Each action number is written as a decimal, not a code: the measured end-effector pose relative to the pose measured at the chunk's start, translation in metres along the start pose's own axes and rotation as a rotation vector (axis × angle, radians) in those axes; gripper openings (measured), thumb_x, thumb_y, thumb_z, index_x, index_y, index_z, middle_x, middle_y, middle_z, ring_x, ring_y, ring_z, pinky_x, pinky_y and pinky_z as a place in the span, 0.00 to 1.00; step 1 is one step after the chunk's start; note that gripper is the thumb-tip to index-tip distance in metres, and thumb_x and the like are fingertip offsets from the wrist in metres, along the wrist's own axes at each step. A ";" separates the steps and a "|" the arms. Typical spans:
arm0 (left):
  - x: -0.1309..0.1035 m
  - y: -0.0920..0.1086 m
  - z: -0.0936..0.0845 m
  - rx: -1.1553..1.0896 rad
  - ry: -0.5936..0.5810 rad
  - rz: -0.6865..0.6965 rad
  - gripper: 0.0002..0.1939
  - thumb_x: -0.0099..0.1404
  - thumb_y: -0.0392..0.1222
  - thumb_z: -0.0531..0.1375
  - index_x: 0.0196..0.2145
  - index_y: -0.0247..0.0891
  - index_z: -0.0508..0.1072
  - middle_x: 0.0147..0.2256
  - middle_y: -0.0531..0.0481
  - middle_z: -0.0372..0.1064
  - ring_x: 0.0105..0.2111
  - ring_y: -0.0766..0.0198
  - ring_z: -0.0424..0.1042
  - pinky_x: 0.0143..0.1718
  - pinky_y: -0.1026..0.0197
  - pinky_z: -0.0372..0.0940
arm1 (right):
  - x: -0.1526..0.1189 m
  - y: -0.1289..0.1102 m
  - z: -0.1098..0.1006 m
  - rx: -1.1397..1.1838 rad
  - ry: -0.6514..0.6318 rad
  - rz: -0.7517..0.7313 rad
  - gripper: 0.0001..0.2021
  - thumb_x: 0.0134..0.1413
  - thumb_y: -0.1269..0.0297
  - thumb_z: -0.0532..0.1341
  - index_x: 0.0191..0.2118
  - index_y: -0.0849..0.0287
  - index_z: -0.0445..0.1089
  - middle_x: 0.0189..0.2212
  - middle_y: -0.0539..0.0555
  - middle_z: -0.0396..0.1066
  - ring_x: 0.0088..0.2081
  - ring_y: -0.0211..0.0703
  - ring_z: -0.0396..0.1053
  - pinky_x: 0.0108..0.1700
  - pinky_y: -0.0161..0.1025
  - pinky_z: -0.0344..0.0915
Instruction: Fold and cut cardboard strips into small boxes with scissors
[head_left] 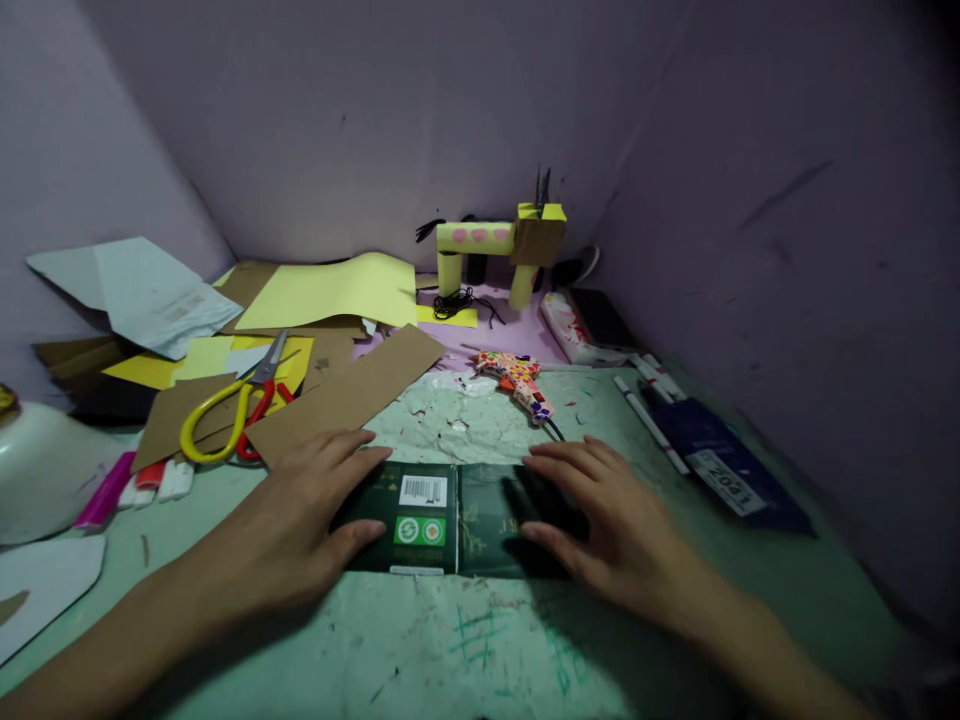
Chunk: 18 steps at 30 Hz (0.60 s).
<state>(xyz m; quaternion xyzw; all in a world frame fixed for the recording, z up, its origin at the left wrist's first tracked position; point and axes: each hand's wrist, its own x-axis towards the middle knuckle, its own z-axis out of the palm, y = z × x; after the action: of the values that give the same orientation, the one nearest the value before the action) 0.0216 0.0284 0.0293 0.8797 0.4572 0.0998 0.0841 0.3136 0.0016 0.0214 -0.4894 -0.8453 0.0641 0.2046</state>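
The left hand (319, 520) and the right hand (611, 525) are on a flat, dark green card (480, 525), one at each end. The card lies near, in the middle of the bench (405, 650). Both hands are spread, thumbs away from the fingers. It looks like the card is being kept flat. Lifting it would call for fingers under its ends. A flowery glue gun (511, 375) lies farther off, a bit right.

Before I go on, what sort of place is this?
Probably a small craft corner: a patterned glue gun lies on the marked table, scissors rest among cut cardboard, and an animal-like paper figure stands at the back.
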 end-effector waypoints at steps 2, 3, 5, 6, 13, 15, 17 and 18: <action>0.005 0.000 -0.001 -0.021 -0.071 -0.001 0.26 0.58 0.44 0.59 0.54 0.42 0.62 0.52 0.42 0.62 0.52 0.48 0.61 0.50 0.42 0.59 | 0.013 0.007 -0.004 -0.015 -0.107 0.021 0.25 0.47 0.55 0.64 0.49 0.63 0.66 0.47 0.64 0.69 0.49 0.57 0.64 0.52 0.58 0.58; 0.007 0.001 -0.001 -0.029 -0.096 -0.009 0.27 0.56 0.43 0.61 0.53 0.43 0.62 0.51 0.42 0.64 0.51 0.48 0.62 0.49 0.42 0.59 | 0.018 0.008 -0.004 -0.025 -0.153 0.021 0.28 0.44 0.54 0.65 0.50 0.63 0.66 0.46 0.63 0.70 0.49 0.58 0.63 0.53 0.58 0.57; 0.009 0.004 0.000 -0.046 -0.129 -0.035 0.29 0.52 0.41 0.62 0.53 0.43 0.63 0.49 0.43 0.66 0.49 0.48 0.64 0.48 0.43 0.60 | 0.024 0.008 -0.003 -0.043 -0.226 0.016 0.30 0.39 0.55 0.68 0.50 0.63 0.67 0.44 0.62 0.71 0.49 0.58 0.63 0.54 0.60 0.53; 0.010 0.004 0.001 -0.060 -0.141 -0.053 0.29 0.51 0.40 0.62 0.53 0.43 0.64 0.48 0.43 0.66 0.47 0.48 0.65 0.47 0.43 0.61 | 0.025 0.007 -0.002 -0.047 -0.247 0.016 0.30 0.37 0.55 0.69 0.49 0.62 0.67 0.43 0.61 0.71 0.48 0.58 0.64 0.55 0.60 0.52; 0.015 0.000 -0.005 -0.265 -0.144 -0.111 0.17 0.55 0.39 0.56 0.44 0.41 0.69 0.38 0.47 0.70 0.38 0.55 0.71 0.38 0.51 0.66 | 0.034 0.003 -0.013 0.120 -0.284 0.152 0.16 0.41 0.66 0.68 0.40 0.59 0.73 0.35 0.56 0.73 0.39 0.50 0.68 0.42 0.46 0.66; 0.017 0.002 -0.014 -0.310 -0.179 -0.104 0.09 0.58 0.40 0.54 0.36 0.42 0.71 0.33 0.50 0.71 0.33 0.59 0.71 0.32 0.56 0.67 | 0.041 0.001 -0.021 0.232 -0.320 0.225 0.06 0.44 0.69 0.66 0.33 0.57 0.74 0.30 0.53 0.74 0.33 0.44 0.70 0.35 0.40 0.66; 0.018 0.003 -0.023 -0.317 -0.211 -0.104 0.07 0.60 0.41 0.53 0.31 0.41 0.70 0.28 0.52 0.70 0.28 0.62 0.71 0.28 0.60 0.66 | 0.048 -0.002 -0.030 0.335 -0.368 0.284 0.03 0.45 0.69 0.65 0.30 0.57 0.74 0.26 0.50 0.75 0.27 0.40 0.70 0.30 0.36 0.65; 0.017 0.003 -0.027 -0.306 -0.218 -0.100 0.08 0.61 0.42 0.52 0.29 0.41 0.69 0.27 0.53 0.69 0.27 0.63 0.70 0.26 0.62 0.65 | 0.052 -0.004 -0.035 0.361 -0.380 0.303 0.02 0.45 0.69 0.65 0.29 0.57 0.74 0.24 0.50 0.74 0.26 0.39 0.69 0.28 0.35 0.64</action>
<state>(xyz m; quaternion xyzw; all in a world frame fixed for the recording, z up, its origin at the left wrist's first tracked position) 0.0266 0.0424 0.0583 0.8385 0.4681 0.0681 0.2705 0.3021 0.0404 0.0687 -0.5448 -0.7608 0.3335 0.1148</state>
